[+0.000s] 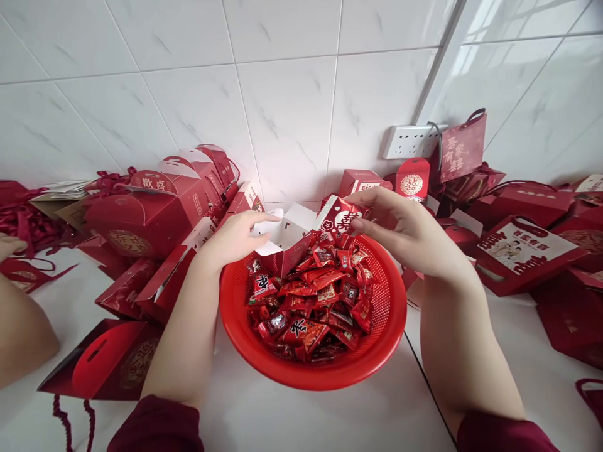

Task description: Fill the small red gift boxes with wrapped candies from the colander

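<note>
A red perforated plastic basket (311, 380) stands on the white surface, heaped with small red-wrapped candies (308, 295). My left hand (238, 237) grips the left side of an open red box (293, 254), with thumb and fingers at its edge. This box has a white inside, rests tilted at the basket's back left, and its flaps stand up. Over the back of the basket, my right hand (400, 229) pinches a red and white wrapped packet (338, 216) between thumb and fingers. The packet is just right of the box opening. What lies at the bottom of the box is hidden.
Red gift boxes (146, 213) crowd the left, and more boxes (525, 251) stand on the right. A white power strip (411, 142) is on the tiled wall (287, 125) behind. At the far left, another person's arm (23, 320) reaches in.
</note>
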A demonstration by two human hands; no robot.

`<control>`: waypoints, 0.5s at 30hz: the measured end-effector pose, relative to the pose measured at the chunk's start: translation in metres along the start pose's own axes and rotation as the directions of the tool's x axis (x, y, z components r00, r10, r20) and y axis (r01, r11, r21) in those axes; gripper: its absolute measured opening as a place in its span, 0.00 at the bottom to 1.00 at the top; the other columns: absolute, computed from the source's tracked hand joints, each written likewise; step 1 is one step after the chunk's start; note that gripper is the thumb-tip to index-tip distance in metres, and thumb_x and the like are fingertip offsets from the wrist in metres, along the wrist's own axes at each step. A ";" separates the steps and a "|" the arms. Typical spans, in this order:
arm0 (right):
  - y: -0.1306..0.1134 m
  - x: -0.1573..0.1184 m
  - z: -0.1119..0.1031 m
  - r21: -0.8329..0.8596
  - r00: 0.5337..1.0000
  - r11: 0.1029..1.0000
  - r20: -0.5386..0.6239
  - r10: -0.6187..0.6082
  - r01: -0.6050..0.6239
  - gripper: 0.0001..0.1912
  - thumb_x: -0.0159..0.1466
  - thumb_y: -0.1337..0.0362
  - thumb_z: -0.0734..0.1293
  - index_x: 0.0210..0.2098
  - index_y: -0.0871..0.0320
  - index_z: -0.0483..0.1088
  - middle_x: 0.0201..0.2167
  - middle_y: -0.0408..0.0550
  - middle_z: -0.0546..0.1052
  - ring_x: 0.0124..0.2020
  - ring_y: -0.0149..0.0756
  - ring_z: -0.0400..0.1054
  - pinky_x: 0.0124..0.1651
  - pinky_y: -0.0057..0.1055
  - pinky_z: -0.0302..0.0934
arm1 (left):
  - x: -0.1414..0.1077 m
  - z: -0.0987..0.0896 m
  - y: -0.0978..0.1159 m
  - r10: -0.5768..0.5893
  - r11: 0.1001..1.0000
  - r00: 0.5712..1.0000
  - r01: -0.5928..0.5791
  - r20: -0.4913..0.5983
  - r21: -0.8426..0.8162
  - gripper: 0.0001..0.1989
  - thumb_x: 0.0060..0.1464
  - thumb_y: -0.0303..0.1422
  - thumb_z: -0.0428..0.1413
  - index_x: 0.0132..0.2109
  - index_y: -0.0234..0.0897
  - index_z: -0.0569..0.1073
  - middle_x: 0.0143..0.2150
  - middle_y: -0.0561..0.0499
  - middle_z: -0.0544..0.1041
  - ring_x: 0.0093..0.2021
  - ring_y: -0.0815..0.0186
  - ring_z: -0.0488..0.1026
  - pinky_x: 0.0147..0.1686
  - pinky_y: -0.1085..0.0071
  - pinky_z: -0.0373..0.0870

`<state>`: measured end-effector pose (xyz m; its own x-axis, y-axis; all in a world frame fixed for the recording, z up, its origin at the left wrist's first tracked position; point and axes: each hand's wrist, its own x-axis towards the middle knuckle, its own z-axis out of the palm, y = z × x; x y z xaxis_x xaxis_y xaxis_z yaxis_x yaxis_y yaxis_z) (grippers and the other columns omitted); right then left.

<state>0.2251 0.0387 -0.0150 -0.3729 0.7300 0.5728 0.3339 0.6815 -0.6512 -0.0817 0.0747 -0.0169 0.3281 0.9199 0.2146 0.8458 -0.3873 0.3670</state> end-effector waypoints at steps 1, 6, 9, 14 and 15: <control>-0.001 0.000 0.002 0.001 1.000 1.000 -0.010 -0.003 0.003 0.14 0.68 0.63 0.66 0.53 0.55 0.71 0.49 0.49 0.77 0.46 0.39 0.73 0.47 0.37 0.70 | 0.001 0.001 0.000 0.006 1.000 0.998 -0.006 0.055 0.010 0.22 0.57 0.34 0.54 0.59 0.45 0.75 0.62 0.52 0.74 0.58 0.58 0.73 0.56 0.68 0.68; -0.006 -0.001 0.011 0.046 0.994 0.997 -0.097 -0.055 0.060 0.13 0.67 0.62 0.68 0.52 0.53 0.71 0.48 0.46 0.77 0.46 0.37 0.73 0.47 0.35 0.70 | -0.003 -0.004 0.010 -0.107 0.993 0.989 0.101 0.103 0.066 0.29 0.57 0.43 0.56 0.65 0.45 0.70 0.53 0.48 0.80 0.45 0.56 0.79 0.45 0.65 0.73; -0.012 0.000 0.013 0.107 0.987 0.988 -0.126 -0.099 0.113 0.13 0.68 0.62 0.67 0.52 0.52 0.70 0.49 0.46 0.76 0.45 0.36 0.73 0.46 0.35 0.71 | -0.012 -0.015 0.022 -0.009 0.998 1.000 0.008 0.020 0.056 0.28 0.56 0.42 0.58 0.64 0.48 0.71 0.52 0.51 0.81 0.45 0.57 0.78 0.48 0.65 0.72; -0.033 0.019 0.015 -0.238 0.979 0.950 0.041 -0.199 0.203 0.13 0.68 0.67 0.64 0.52 0.56 0.71 0.48 0.50 0.77 0.48 0.40 0.71 0.49 0.37 0.67 | -0.026 -0.022 0.030 0.070 0.996 0.997 -0.071 -0.024 -0.048 0.28 0.53 0.40 0.61 0.61 0.48 0.74 0.54 0.52 0.80 0.45 0.57 0.77 0.50 0.64 0.72; -0.037 0.024 0.017 -0.344 0.973 0.911 0.106 -0.203 0.227 0.13 0.68 0.68 0.63 0.51 0.58 0.71 0.47 0.52 0.77 0.48 0.41 0.71 0.49 0.37 0.66 | -0.027 -0.022 0.030 0.067 0.993 0.997 -0.070 -0.037 -0.094 0.27 0.52 0.39 0.61 0.61 0.47 0.74 0.52 0.52 0.81 0.43 0.58 0.78 0.48 0.64 0.73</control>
<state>0.1894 0.0302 0.0149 -0.5227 0.5671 0.6365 0.5174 0.8045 -0.2918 -0.0749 0.0365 0.0086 0.3679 0.8892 0.2721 0.7774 -0.4547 0.4347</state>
